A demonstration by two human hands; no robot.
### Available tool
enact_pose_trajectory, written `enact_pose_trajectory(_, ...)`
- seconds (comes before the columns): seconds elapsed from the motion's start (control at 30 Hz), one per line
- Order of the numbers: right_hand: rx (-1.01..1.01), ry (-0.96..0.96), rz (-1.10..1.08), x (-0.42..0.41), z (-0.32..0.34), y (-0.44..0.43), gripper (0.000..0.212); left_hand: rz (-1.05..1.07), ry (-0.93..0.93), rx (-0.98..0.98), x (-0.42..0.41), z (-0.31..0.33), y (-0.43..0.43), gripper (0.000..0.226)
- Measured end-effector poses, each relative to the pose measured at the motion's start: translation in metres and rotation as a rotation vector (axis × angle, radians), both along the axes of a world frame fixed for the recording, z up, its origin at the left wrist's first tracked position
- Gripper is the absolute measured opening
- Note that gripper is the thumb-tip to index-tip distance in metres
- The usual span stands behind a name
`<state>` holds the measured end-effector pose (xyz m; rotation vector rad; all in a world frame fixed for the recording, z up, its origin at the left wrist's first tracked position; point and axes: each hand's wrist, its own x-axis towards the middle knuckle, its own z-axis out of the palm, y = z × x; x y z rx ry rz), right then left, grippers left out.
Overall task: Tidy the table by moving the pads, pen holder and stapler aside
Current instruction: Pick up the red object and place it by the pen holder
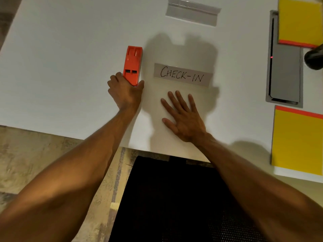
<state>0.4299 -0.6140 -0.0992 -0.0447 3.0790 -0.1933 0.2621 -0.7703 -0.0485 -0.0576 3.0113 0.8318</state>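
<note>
An orange stapler (pixel 132 64) lies on the white table (pixel 61 67), left of centre. My left hand (pixel 125 92) grips its near end, thumb on the right side and fingers on the left. My right hand (pixel 181 117) rests flat on the table with fingers spread, just below a paper strip reading "CHECK-IN" (pixel 182 75). One yellow pad (pixel 299 21) with an orange edge lies at the far right top. A second yellow pad (pixel 298 142) lies at the right near the front edge. A dark round pen holder (pixel 314 57) shows partly at the right edge.
A grey cable hatch (pixel 284 67) is set into the table between the two pads. A grey folded sign stand (pixel 192 12) lies at the top centre. A black mesh chair (pixel 174 198) sits below the table's front edge, over a wooden floor.
</note>
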Motion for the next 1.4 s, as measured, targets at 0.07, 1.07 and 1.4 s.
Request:
enact_pose_trajectory(0.07, 0.001, 0.007, 0.001, 0.0, 0.001, 0.0, 0.068, 0.014, 0.016, -0.019, -0.004, -0.001, 0.004, 0.065)
enact_pose_trajectory(1.07, -1.872, 0.065, -1.086, 0.025, 0.147, 0.047, 0.047, -0.739, 0.546, -0.27, 0.141, 0.079, 0.081, 0.044)
enact_pose_trajectory(1.4, -1.697, 0.326, -1.387, 0.102, 0.147, 0.159, 0.062, -1.015, 0.416, -0.258, 0.187, 0.067, 0.177, 0.079)
